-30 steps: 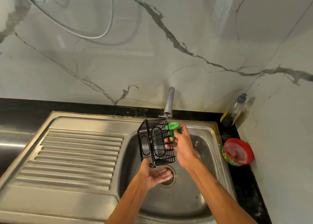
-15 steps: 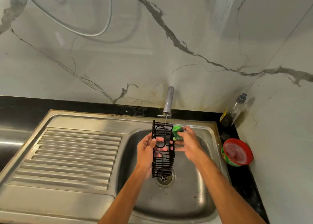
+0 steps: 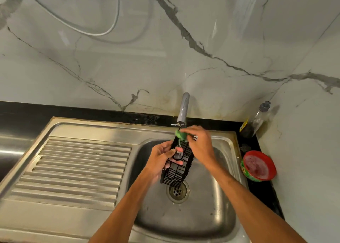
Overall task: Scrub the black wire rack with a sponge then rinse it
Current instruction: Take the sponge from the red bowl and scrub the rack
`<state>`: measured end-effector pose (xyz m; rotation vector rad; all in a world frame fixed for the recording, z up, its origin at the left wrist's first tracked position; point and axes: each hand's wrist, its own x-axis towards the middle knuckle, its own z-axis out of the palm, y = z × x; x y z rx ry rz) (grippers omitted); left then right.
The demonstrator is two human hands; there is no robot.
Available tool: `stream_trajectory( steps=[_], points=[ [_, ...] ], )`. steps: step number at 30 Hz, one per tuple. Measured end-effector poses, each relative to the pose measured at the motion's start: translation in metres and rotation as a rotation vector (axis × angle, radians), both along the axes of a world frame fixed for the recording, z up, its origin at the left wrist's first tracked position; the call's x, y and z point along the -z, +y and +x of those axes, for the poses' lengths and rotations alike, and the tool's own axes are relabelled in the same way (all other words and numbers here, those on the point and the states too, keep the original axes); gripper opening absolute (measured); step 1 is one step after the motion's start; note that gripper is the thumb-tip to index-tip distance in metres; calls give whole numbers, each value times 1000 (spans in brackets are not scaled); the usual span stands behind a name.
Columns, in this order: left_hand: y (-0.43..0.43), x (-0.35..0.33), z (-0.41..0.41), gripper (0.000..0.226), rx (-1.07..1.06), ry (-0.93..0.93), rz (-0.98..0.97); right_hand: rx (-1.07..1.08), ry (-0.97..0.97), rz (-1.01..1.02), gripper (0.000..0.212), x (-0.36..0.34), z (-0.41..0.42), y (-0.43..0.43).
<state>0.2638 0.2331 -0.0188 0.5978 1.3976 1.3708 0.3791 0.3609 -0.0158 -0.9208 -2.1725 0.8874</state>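
The black wire rack [image 3: 177,171] hangs tilted over the sink basin [image 3: 217,215], just above the drain. My left hand [image 3: 160,159] grips its left side, fingers wrapped through the wires. My right hand [image 3: 199,143] presses a green sponge [image 3: 180,134] against the rack's top end, right under the tap [image 3: 183,108]. Most of the sponge is hidden by my fingers. A thin trickle seems to fall from the tap onto the rack.
The ribbed steel drainboard [image 3: 77,167] lies to the left of the basin. A red and green tub [image 3: 258,166] sits on the black counter at the right, with a clear bottle [image 3: 256,122] in the corner behind it. The marble wall stands close behind.
The rack was turned from broadside to edge-on and now leans lower toward the drain. My right hand carried the sponge up to the rack's top end under the tap.
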Motion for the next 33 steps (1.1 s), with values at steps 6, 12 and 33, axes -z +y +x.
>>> stream_trajectory(
  steps=[6, 12, 33],
  points=[
    [7, 6, -1, 28, 39, -8, 4, -327, -172, 91, 30, 2, 2, -17],
    [12, 5, -8, 45, 26, -93, 8, 19, -64, 19, 30, 1, -7, 10],
    [7, -1, -29, 37, -42, -258, 27, -141, -71, -89, 32, 3, 6, 6]
  ],
)
